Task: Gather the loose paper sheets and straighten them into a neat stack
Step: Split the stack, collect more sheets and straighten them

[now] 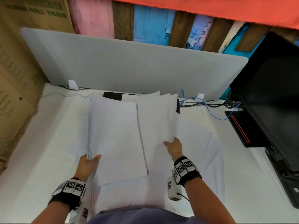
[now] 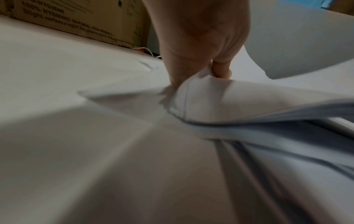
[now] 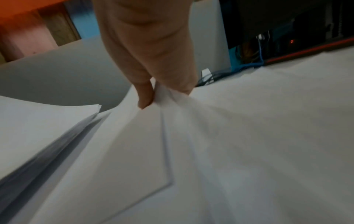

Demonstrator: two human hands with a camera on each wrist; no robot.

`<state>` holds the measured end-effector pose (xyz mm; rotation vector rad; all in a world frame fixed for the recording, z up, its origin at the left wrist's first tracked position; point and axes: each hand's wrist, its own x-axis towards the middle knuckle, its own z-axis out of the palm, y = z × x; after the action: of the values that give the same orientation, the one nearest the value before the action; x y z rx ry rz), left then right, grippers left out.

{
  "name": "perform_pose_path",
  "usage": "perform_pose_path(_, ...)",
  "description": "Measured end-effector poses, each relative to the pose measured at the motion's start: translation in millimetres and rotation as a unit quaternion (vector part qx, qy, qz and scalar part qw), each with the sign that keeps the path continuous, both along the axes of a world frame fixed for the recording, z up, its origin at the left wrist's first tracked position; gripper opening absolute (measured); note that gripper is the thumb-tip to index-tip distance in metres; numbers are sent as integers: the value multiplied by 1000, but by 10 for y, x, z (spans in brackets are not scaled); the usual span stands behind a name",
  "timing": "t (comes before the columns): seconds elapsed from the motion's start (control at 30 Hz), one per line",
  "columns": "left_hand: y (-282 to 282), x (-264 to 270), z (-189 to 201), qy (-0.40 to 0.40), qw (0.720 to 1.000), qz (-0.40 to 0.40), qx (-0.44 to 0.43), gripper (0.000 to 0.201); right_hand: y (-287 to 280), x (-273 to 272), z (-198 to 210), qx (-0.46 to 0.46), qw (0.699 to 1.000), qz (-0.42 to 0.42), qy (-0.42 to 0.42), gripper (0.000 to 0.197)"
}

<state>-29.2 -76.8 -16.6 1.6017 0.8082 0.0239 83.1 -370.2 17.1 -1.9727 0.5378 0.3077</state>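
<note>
Left hand (image 1: pixel 89 162) pinching the near left corner of a thick paper stack (image 1: pixel 116 139), raised off the white table (image 1: pixel 40 151) at centre. Right hand (image 1: pixel 174 147) gripping the near edge of fanned loose sheets (image 1: pixel 158 113) just right of the stack. More sheets (image 1: pixel 202 143) lying flat farther right.

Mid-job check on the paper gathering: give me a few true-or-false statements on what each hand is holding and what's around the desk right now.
1. The left hand grips a thick bundle of sheets by its near left corner. True.
2. The right hand rests empty on the desk. False: it pinches a fanned batch of sheets.
3. All sheets are in one squared stack. False: loose sheets lie spread on the right.
4. A dark monitor stands at the right. True.
5. A blue cable lies behind the papers. True.
</note>
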Motion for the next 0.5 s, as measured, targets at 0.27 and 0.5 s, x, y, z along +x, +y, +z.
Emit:
perform_pose_path(0.27,71,93,165,-35,999,31,-6,19,-897,120,421,5,966,-212,-149,44)
perform_pose_path(0.5,-155,378,475,-92,994,-36,-43,12,-799,106,702,138,968,-151,-144,41)
